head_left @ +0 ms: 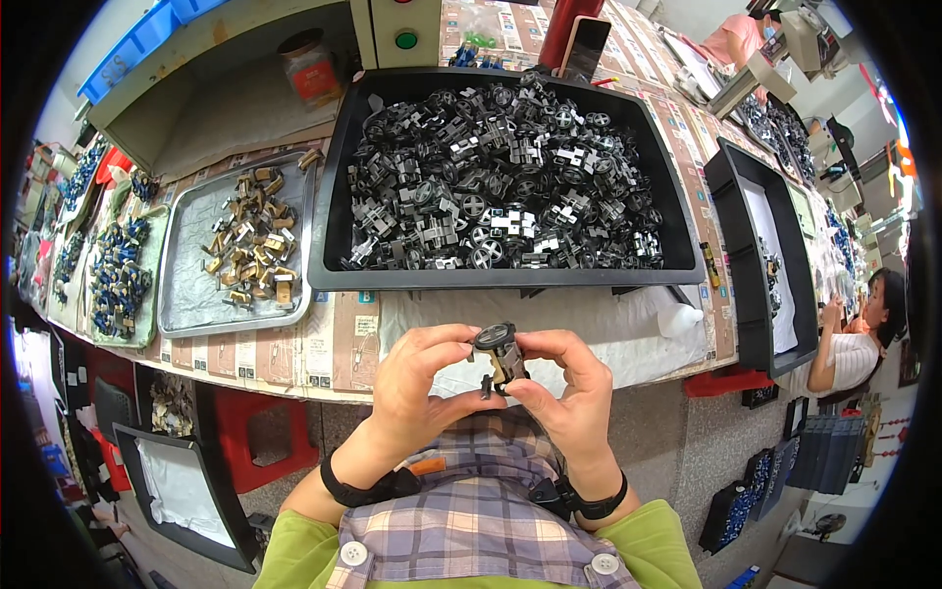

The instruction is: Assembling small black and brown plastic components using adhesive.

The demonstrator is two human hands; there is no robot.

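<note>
Just beyond my apron, both hands hold one small wheeled part (502, 355), with a round black spoked wheel on top and a dark and tan body below. My left hand (424, 371) pinches it from the left, thumb low and fingers near the wheel. My right hand (567, 389) grips the other side between thumb and fingers. Behind them stands a large black tray (510, 279) heaped with black and silver wheeled parts (491, 187). A metal tray (182, 265) to the left holds loose tan and dark pieces (257, 236).
A white bottle (677, 320) lies at the table's front right. Further right is another black tray (726, 187) with a few parts. Blue parts (120, 280) fill a green tray at far left. A phone (586, 47) stands behind. A co-worker (854, 344) sits at right.
</note>
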